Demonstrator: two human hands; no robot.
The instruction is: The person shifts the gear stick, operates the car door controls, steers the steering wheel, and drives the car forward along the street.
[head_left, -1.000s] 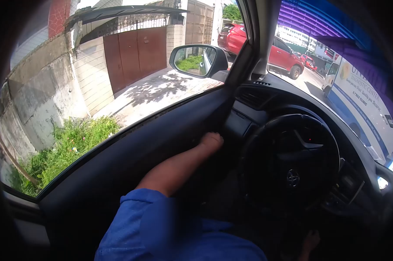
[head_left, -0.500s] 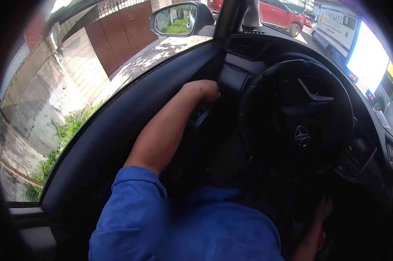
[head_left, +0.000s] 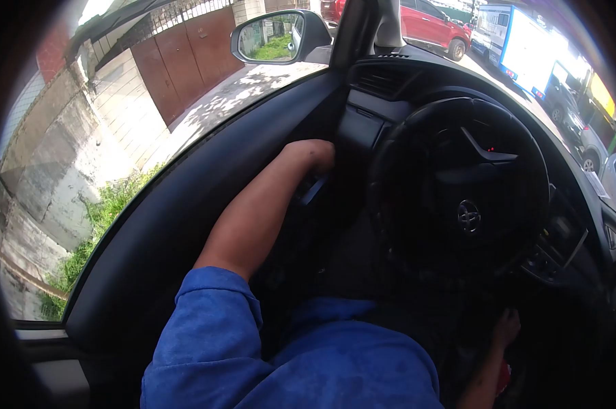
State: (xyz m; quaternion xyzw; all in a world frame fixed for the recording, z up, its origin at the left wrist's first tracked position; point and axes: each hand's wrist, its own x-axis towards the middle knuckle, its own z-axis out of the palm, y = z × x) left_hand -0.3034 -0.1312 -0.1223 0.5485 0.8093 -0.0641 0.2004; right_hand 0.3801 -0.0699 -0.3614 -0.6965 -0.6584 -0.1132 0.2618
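Observation:
My left hand [head_left: 317, 155] is at the front of the driver's door [head_left: 216, 163], bent down at the wrist. Its fingers are hidden behind the back of the hand, beside a small light-edged piece of the door handle area [head_left: 313, 191]. Low on the right, in deep shade, my right hand [head_left: 506, 328] is closed, its fingers bent over something too dark to make out. Between the two arms and further forward stands the black steering wheel [head_left: 469, 217] with a Toyota badge; neither hand touches it.
Outside the side window are a door mirror [head_left: 274, 37], a concrete wall [head_left: 55, 184] and a brown gate [head_left: 188, 61]. Through the windscreen I see a red car [head_left: 431, 27], a white and blue truck [head_left: 519, 51] and other vehicles. A dark centre console [head_left: 560, 238] sits right of the wheel.
The truck ahead has shifted left in view and more vehicles show behind it. My left hand sits slightly lower in view, its thumb now out of sight. My right hand looks unmoved.

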